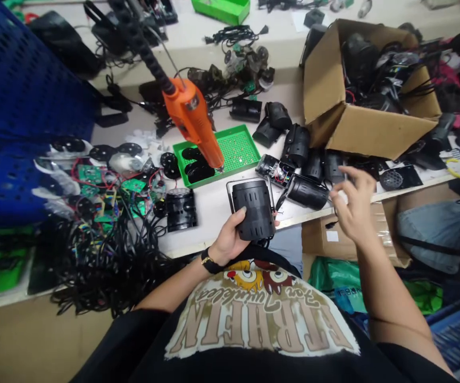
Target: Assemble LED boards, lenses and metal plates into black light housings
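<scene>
Your left grip [230, 239] is clamped on the black housing [254, 210], over the table's [214, 213] near edge, long axis pointing away from you. Your right grip [353, 205] hangs well to its right, fingers curled; whether they hold anything, you cannot tell. The housing is slotted, with a thin bracket [230, 196].

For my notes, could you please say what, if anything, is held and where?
The left hand holds a black housing around its body; right hand, I can't tell.

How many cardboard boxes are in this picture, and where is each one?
2: an open, filled cardboard box is on the white bench, and another box is below the bench's front edge, partly behind the right forearm. More may be hidden.
</scene>
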`<state>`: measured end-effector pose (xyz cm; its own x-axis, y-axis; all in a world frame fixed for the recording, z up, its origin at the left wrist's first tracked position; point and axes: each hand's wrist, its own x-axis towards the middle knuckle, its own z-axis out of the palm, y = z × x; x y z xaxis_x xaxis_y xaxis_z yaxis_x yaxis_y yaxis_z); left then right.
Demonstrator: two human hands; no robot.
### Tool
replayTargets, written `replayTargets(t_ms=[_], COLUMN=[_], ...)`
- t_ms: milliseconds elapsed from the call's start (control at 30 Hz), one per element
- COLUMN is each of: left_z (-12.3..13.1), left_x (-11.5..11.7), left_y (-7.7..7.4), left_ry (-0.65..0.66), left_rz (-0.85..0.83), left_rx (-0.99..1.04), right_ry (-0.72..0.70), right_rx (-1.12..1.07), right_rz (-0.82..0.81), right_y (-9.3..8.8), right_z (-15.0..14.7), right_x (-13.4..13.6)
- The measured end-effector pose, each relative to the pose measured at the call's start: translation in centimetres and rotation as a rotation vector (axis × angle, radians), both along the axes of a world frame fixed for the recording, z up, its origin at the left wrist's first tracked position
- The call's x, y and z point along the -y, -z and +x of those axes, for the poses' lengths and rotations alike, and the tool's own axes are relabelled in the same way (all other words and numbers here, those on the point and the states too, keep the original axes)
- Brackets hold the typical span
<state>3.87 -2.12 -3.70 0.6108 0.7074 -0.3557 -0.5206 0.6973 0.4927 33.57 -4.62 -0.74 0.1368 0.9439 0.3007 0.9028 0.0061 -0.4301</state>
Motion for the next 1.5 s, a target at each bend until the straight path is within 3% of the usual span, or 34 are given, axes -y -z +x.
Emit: replayTargets(t_ms=[67, 133, 233, 433, 633, 800, 867, 933, 1000, 1233, 1367, 1500], left_z=[0.1, 0.3, 0.1, -1.3, -3.8, -5.9, -6.2, -6.4, -6.6, -7.0, -7.1, -7.5], left_x=[-0.1, 0.0, 0.2, 1.0, 1.8, 2.4, 2.3, 1.9, 1.5, 0.9, 1.2, 1.7], left_y=[0.2, 0.5, 0.7, 0.9, 1.2, 1.8, 1.9, 2.0, 2.0, 2.1, 2.4, 2.9], left_ry=[-0.030, -0.084, -0.173, -0.217, -0.207, -0.168, -0.179, -0.213, -0.245, -0.236, -0.166, -0.122], left_rz=[0.007, 0.008, 0.015, 0.021, 0.044, -0.041, -0.085, -0.107, -0.109, -0.114, -0.095, -0.089], left_rx=[0.010, -0.003, -0.060, -0.098, -0.136, -0.089, -0.031, 0.000, 0.008, 0.081, 0.119, 0.081], right_ry=[-0.281, -0.414, -0.449, -0.529, -0.524, -0.578, -0.497, -0.293, -0.202, -0.269, -0.273, -0.266], right_rx=[-0.285, -0.424, -0.484, -0.484, -0.464, -0.470, -0.311, 0.038, 0.222, 0.441, 0.460, 0.379], right_rz=[-0.136, -0.234, -0.278, -0.319, -0.430, -0.482, -0.484, -0.452, -0.457, -0.541, -0.539, -0.465], right_y=[-2.1, -3.0, -2.7, -2.3, -2.5, -0.8, 0.5, 1.8, 3.1, 5.4, 5.3, 2.6], right_z=[-4.5, -8.1, -10.9, -12.1, -14.1, -14.4, -13.8, -13.1, -12.5, -12.5, -12.8, -13.3], right_x=[1.2, 1.7, 1.5, 0.3, 0.5, -1.4, -3.4, -5.6, -7.3, -8.5, -8.8, -7.8])
